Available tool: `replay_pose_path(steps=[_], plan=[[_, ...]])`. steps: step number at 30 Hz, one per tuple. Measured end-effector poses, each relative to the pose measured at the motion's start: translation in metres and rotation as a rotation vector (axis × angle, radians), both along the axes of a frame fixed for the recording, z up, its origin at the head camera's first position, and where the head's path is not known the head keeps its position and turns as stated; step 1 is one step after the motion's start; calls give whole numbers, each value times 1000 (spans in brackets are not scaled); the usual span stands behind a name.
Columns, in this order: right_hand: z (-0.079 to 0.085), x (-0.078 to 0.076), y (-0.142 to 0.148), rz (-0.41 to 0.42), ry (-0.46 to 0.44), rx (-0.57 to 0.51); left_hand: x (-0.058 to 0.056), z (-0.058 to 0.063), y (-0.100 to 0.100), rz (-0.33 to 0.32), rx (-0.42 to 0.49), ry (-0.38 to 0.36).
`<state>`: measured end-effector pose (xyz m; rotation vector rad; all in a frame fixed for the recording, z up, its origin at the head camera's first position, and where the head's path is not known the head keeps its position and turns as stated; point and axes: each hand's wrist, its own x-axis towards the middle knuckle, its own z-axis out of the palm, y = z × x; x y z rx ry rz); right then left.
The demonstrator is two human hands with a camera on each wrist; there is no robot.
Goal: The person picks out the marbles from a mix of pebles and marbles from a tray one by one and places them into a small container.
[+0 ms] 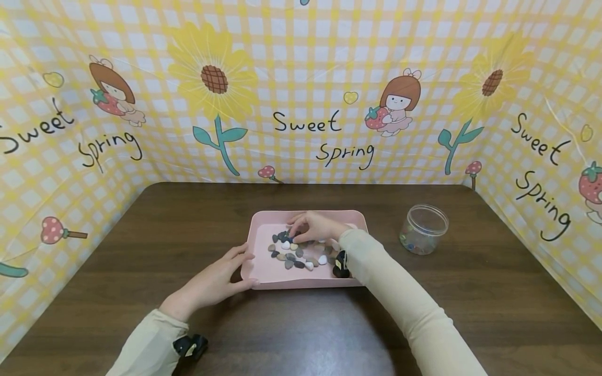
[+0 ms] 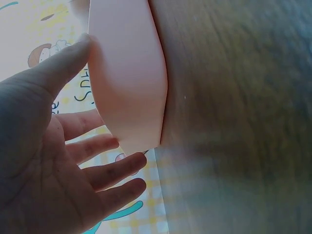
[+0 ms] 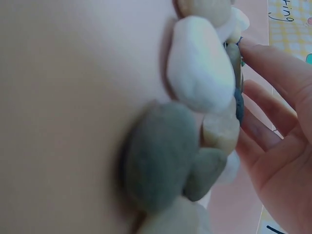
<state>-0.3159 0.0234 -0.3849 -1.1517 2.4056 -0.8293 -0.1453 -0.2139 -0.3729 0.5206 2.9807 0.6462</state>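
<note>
A shallow pink tray point(image 1: 263, 277) holds several smooth pebbles in white, grey, tan and black, laid in curving rows. At the tray's left end, my left hand point(image 1: 216, 279) rests with spread, relaxed fingers; in the left wrist view its thumb touches the rim. My right hand point(image 1: 312, 227) reaches over the far middle of the tray, thumb and fingertips curled round a small blue piece point(image 1: 290, 241) by the dark pebbles. In the right wrist view, a white pebble point(image 3: 200, 63) and a grey pebble point(image 3: 163, 156) partly hide those fingertips point(image 3: 251, 48).
To the right of the tray stands a clear round jar point(image 1: 424, 230), its lower part holding small coloured glassy pieces. All this sits on a dark wood table point(image 1: 301, 324). A yellow checked cloth point(image 1: 301, 68) walls off the back and both sides.
</note>
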Motion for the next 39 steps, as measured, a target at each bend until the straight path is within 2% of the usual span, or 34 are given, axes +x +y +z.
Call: replay_pose_path(steps=[9,17,31,39], plan=[[7,-2,4,28,35,-49,-1,0,0,13,-4,-21],[15,-1,8,21,79,-84,0,0,-1,14,-3,-22],[28,-3,29,45,76,-157,0,1,-1,10,0,-23],[31,-2,40,7,74,-152,0,1,-1,9,2,-24]])
